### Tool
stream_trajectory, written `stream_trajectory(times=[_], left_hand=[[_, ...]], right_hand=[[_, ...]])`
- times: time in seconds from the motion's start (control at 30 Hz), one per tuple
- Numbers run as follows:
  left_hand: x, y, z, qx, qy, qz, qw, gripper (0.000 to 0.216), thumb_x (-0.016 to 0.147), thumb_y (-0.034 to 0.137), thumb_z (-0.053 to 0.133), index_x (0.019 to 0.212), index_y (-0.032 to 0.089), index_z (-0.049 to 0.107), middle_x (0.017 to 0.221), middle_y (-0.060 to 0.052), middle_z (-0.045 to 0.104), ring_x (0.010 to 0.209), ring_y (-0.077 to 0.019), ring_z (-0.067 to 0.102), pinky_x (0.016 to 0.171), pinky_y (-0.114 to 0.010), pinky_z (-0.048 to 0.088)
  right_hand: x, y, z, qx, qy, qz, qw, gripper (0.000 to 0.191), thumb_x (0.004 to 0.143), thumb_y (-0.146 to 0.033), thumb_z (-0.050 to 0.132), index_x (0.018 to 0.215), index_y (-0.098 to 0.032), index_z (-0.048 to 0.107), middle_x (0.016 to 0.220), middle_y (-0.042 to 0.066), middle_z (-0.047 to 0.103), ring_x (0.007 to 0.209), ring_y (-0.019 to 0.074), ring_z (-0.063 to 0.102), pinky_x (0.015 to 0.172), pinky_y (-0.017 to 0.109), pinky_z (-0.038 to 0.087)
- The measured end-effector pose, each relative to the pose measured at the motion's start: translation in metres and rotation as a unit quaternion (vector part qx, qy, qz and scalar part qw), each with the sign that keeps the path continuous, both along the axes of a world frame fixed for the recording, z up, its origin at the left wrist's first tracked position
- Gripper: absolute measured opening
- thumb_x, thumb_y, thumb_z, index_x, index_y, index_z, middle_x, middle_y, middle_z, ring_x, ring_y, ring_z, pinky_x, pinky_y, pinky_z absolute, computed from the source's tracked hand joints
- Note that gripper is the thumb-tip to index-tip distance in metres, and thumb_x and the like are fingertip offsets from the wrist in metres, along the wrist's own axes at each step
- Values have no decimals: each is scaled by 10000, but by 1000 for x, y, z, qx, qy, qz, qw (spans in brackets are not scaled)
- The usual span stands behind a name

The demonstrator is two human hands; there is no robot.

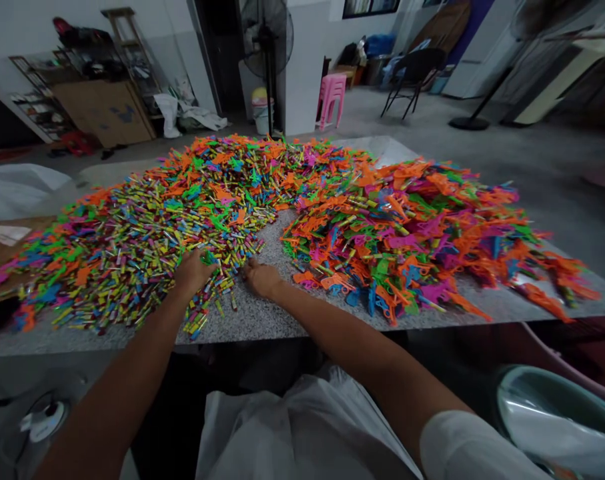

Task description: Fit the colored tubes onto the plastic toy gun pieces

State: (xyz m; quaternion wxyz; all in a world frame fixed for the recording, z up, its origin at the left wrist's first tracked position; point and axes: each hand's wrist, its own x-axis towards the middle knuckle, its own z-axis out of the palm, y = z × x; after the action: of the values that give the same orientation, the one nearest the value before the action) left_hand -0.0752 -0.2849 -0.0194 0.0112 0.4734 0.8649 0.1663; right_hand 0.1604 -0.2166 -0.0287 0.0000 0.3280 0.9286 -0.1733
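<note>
- The left hand (192,270) rests palm down on the near edge of a heap of small multicoloured plastic tubes (132,240). Its fingers are bent down into the tubes, and I cannot tell whether they grip any.
- The right hand (261,277) lies just beside it, knuckles up, on a bare patch between the two heaps. Its fingers are curled under, and whether they pinch anything is hidden.
- Nearest of all, a white plastic bag (302,427) lies open below the forearms, under the table's edge.
- A pale green round plastic basin (557,413) sits low at the right, partly cut off by the frame.
- The speckled grey stone tabletop (262,319) shows bare along its near edge, with a few loose tubes scattered by the left hand.
- The heap of tubes spreads over the left half of the tabletop.
- A heap of flat plastic toy pieces in orange, pink, green and blue (407,240) covers the right half, and the two heaps meet at the far side.
- Beyond the tabletop, on the floor, stand a pink plastic stool (331,93), a black pedestal fan (267,40) and a black chair (415,70).
</note>
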Motion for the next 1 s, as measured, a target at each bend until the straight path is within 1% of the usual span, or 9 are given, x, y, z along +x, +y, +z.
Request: stream_trajectory(times=[0.13, 0.27, 0.4, 0.53, 0.67, 0.73, 0.8, 0.9, 1.0], left_hand=[[-2, -3, 2, 33, -7, -22, 999, 410, 835, 383, 702, 1194, 188, 673, 1261, -166, 671, 1128, -337, 660, 978, -427, 492], [-7, -8, 1, 68, -2, -46, 997, 321, 888, 304, 599, 1180, 190, 669, 1248, -143, 690, 1196, -303, 643, 1062, -396, 468], [2, -15, -2, 49, 37, -67, 996, 415, 923, 415, 608, 1250, 170, 676, 1266, -177, 693, 1215, -346, 636, 1069, -428, 458], [19, -13, -5, 21, 85, -51, 995, 563, 901, 526, 649, 1298, 128, 661, 1281, -240, 674, 1222, -414, 617, 1042, -484, 455], [23, -8, 2, 43, 59, -34, 997, 315, 929, 370, 573, 1130, 166, 703, 1164, -202, 706, 1172, -380, 641, 992, -451, 474], [23, -9, 10, 101, -8, -17, 995, 202, 910, 348, 583, 979, 197, 698, 1039, -153, 717, 1111, -348, 658, 958, -421, 487], [26, -13, 18, 196, -155, 7, 968, 175, 884, 384, 637, 892, 214, 676, 911, -96, 703, 1004, -303, 672, 893, -388, 510], [42, -21, 28, 278, -393, 3, 876, 279, 854, 487, 684, 885, 210, 669, 826, -38, 680, 809, -219, 665, 750, -337, 543], [69, -28, 33, 282, -560, -37, 778, 385, 768, 508, 811, 951, 191, 690, 873, -23, 705, 729, -163, 657, 673, -289, 545]], right_hand=[[0, 1, -3, -3, -5, -28, 1000, 360, 1067, -204, 427, 1334, -103, 647, 1383, 241, 665, 1128, 306, 745, 902, 371, 586], [12, -3, -8, -6, 9, -69, 998, 376, 1095, -334, 437, 1312, -88, 621, 1289, 237, 715, 1119, 305, 744, 892, 355, 570], [22, -13, -12, -33, 50, -121, 991, 367, 1096, -368, 439, 1325, -116, 574, 1220, 200, 756, 1104, 277, 745, 894, 332, 540], [24, -22, -16, -64, 94, -157, 981, 297, 1024, -298, 526, 1269, -142, 589, 1196, 172, 764, 1044, 267, 747, 868, 325, 518], [25, -20, -20, -101, 170, -198, 960, 274, 926, -307, 620, 1169, -180, 625, 1142, 124, 761, 980, 250, 719, 835, 321, 504], [26, -15, -20, -161, 246, -242, 925, 189, 899, -307, 624, 1049, -192, 633, 992, 66, 748, 901, 218, 693, 778, 294, 497], [25, -12, -16, -254, 341, -265, 865, 124, 895, -310, 582, 945, -200, 611, 818, 4, 679, 752, 174, 647, 674, 262, 482], [19, -15, -6, -387, 463, -220, 767, 157, 868, -330, 537, 944, -208, 601, 642, -68, 548, 533, 129, 530, 530, 238, 443], [13, -24, 7, -439, 526, -162, 711, 225, 824, -342, 564, 994, -202, 614, 601, -88, 534, 484, 115, 499, 492, 235, 459]])
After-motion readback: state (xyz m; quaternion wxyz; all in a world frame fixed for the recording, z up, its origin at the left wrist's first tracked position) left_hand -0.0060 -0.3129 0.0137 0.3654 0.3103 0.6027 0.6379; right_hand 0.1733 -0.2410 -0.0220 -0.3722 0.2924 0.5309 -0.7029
